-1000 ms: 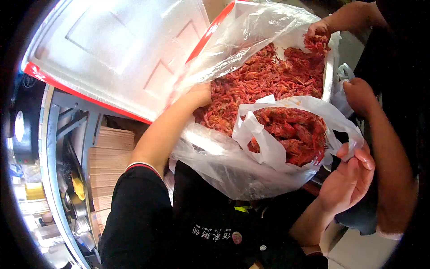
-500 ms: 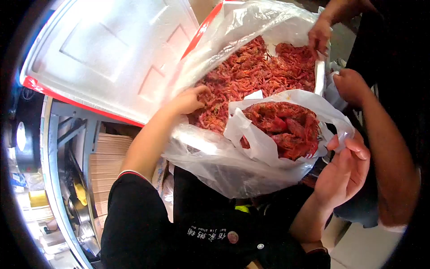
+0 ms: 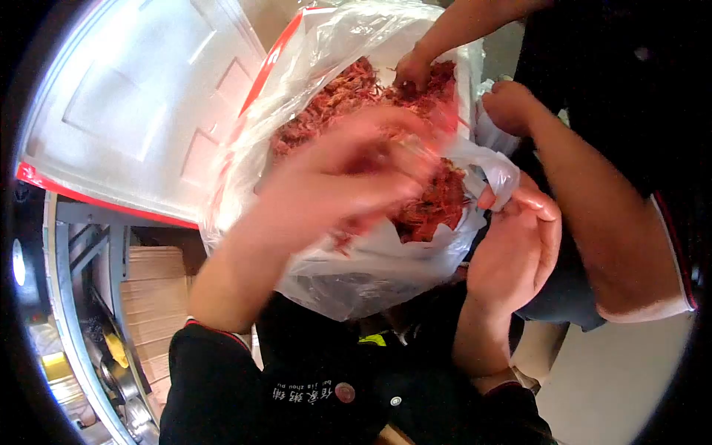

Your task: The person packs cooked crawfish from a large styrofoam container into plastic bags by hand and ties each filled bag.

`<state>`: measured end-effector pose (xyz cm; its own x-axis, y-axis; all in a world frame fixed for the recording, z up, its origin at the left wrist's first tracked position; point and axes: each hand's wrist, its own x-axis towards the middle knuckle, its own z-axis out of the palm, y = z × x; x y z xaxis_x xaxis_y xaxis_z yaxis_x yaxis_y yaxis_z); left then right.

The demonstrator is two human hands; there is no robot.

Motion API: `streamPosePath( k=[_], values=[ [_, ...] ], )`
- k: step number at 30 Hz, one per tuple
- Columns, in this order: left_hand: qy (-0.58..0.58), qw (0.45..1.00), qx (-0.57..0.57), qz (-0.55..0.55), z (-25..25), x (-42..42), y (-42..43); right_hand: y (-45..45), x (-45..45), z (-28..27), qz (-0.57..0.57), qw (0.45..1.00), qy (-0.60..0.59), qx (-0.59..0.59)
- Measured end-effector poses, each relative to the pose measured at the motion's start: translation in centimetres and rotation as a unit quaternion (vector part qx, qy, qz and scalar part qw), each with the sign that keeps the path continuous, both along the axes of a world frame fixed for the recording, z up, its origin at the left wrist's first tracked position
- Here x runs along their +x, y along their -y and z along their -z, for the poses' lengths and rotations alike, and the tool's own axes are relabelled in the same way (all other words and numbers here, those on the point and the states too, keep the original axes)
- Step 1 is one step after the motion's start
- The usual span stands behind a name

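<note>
metal frame (image 3: 85, 231): grey, at my left; tan ridged cardboard stack (image 3: 156, 311) beside it, pale floor (image 3: 615, 378) lower right.
foam lid (image 3: 141, 89): white, stiff, recessed panels, red edge, tilted beside the box.
foam box (image 3: 465, 89): thick pale walls, draped with a clear plastic liner (image 3: 356, 289), crinkly and shiny, slack over the near side.
red shellfish (image 3: 319, 111): crayfish-looking, rough, spiny, tangled; one heap in the box, another in the white bag (image 3: 500, 173).
white bag: thin, soft, loop-handled, at the box's near right corner; what bears its weight is hidden.
right hand (image 3: 515, 245): thumb and fingers pinched on the bag's handle, palm turned up, skin looks wet.
left hand (image 3: 356, 167): above box and bag, smeared by blur; can't tell if it's closed or carrying anything.
co-worker's hand (image 3: 413, 74): fingers down in the far shellfish; co-worker's other hand (image 3: 510, 107) is a fist by a second pale bag (image 3: 493, 135).
handle tip: i'd want a light outward pull, mouth wide; yanking could tear film this thin.
spiny-heap tip: best to work low over the mouth, legs likely snag the rim.
</note>
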<state>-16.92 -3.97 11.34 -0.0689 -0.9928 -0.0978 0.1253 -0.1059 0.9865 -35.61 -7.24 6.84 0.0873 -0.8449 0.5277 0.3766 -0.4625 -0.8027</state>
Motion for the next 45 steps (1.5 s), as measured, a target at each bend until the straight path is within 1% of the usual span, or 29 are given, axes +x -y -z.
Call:
streamPosePath(
  k=[2, 3, 4, 5, 6, 7, 8, 9, 11, 12, 13, 15, 16, 19, 21, 23, 26, 28, 29, 31, 33, 35, 37, 38, 39, 41, 42, 44, 45],
  values=[
    [-0.065, 0.978, 0.157, 0.122, 0.8, -3.0, 1.1, -0.1, -0.1, 0.1, -0.008, 1.0, 0.02, -0.011],
    [-0.036, 0.992, 0.101, 0.071, 3.1, -4.7, 1.9, -0.1, -0.2, 0.5, 0.0, 0.999, 0.051, 0.0],
    [0.004, 0.99, 0.122, 0.069, 4.7, -5.0, 2.4, 0.0, -0.2, 0.7, 0.008, 0.997, 0.081, 0.011],
    [0.003, 0.99, 0.121, 0.069, 5.9, -5.1, 2.7, 0.0, -0.1, 0.5, 0.007, 0.997, 0.081, 0.01],
    [0.111, 0.994, 0.01, 0.022, 6.4, -5.3, 2.9, 0.1, 0.0, 0.4, 0.011, 0.996, 0.09, 0.001],
    [0.216, 0.971, -0.098, -0.023, 6.7, -5.3, 3.0, -0.1, 0.1, 0.2, 0.017, 0.995, 0.099, -0.004],
    [0.402, 0.904, -0.131, -0.059, 6.8, -5.3, 3.1, 0.1, 0.2, 0.2, 0.0, 0.994, 0.105, -0.008],
    [0.406, 0.903, -0.129, -0.059, 7.3, -5.4, 3.6, 0.1, 0.2, 0.4, 0.0, 0.994, 0.11, -0.007],
    [0.556, 0.788, -0.225, -0.138, 8.8, -5.3, 4.4, 0.3, 0.5, 0.6, 0.001, 0.991, 0.132, 0.01],
    [0.59, 0.771, -0.217, -0.104, 8.9, -4.6, 4.3, 0.4, 0.3, 1.1, 0.005, 0.992, 0.119, 0.03],
    [0.603, 0.764, -0.203, -0.111, 8.9, -4.5, 3.7, 0.5, 0.1, 1.1, -0.021, 0.988, 0.155, 0.018],
    [0.544, 0.801, -0.235, -0.089, 8.6, -4.5, 1.5, 0.5, -0.4, 1.4, -0.016, 0.989, 0.143, 0.038],
    [0.5, 0.813, -0.289, -0.08, 6.9, -4.0, 0.0, 0.5, -0.8, 1.4, -0.035, 0.991, 0.126, 0.027],
    [0.473, 0.829, -0.261, -0.149, 5.5, 0.5, -2.8, 0.6, -1.5, 1.4, -0.055, 0.995, 0.08, 0.017],
    [0.527, 0.812, -0.116, -0.224, 7.3, 6.2, -1.8, 0.7, -1.6, 1.5, -0.072, 0.995, 0.074, -0.003],
    [0.569, 0.801, 0.084, -0.167, 10.5, 11.8, -0.6, 0.4, -1.3, 1.2, -0.071, 0.994, 0.075, -0.029],
    [0.579, 0.788, 0.109, -0.177, 17.1, 16.2, 0.9, 0.6, -1.2, 1.3, -0.054, 0.994, 0.089, -0.018],
    [0.613, 0.743, 0.196, -0.183, 19.7, 17.2, 1.9, 0.7, -1.3, 1.4, -0.051, 0.995, 0.082, -0.01],
    [0.612, 0.744, 0.192, -0.184, 20.5, 17.2, 2.3, 0.7, -1.2, 1.5, -0.05, 0.995, 0.082, -0.014],
    [0.488, 0.803, 0.22, -0.261, 21.1, 16.7, 3.4, 1.1, -1.1, 1.8, -0.053, 0.996, 0.072, -0.021],
    [0.508, 0.784, 0.193, -0.3, 21.8, 16.2, 3.5, 1.2, -0.9, 2.0, -0.036, 0.998, 0.057, -0.018],
    [0.493, 0.795, 0.142, -0.324, 22.6, 16.5, 3.4, 1.4, -0.8, 2.0, -0.022, 0.999, 0.042, -0.01],
    [0.477, 0.798, 0.175, -0.325, 22.1, 17.2, 3.1, 1.3, -1.0, 2.2, -0.008, 0.999, 0.039, 0.001],
    [0.5, 0.787, 0.204, -0.298, 21.3, 17.5, 3.0, 1.3, -1.1, 2.2, -0.003, 0.999, 0.038, 0.006],
    [0.412, 0.814, 0.214, -0.35, 21.0, 17.2, 3.0, 1.4, -1.3, 2.2, -0.012, 0.999, 0.031, 0.007],
    [0.374, 0.826, 0.281, -0.315, 19.4, 18.2, 2.6, 1.3, -1.1, 2.1, -0.016, 0.999, 0.026, 0.008],
    [0.376, 0.827, 0.279, -0.312, 19.4, 18.0, 2.8, 1.1, -0.6, 1.9, 0.006, 0.999, 0.036, 0.008],
    [0.456, 0.813, 0.161, -0.323, 19.5, 17.2, 3.1, 0.8, -0.4, 1.7, 0.029, 0.999, 0.045, 0.004],
    [0.457, 0.814, 0.155, -0.323, 19.9, 17.1, 3.8, 0.8, -0.5, 1.7, 0.026, 0.999, 0.043, 0.007]
  ],
)
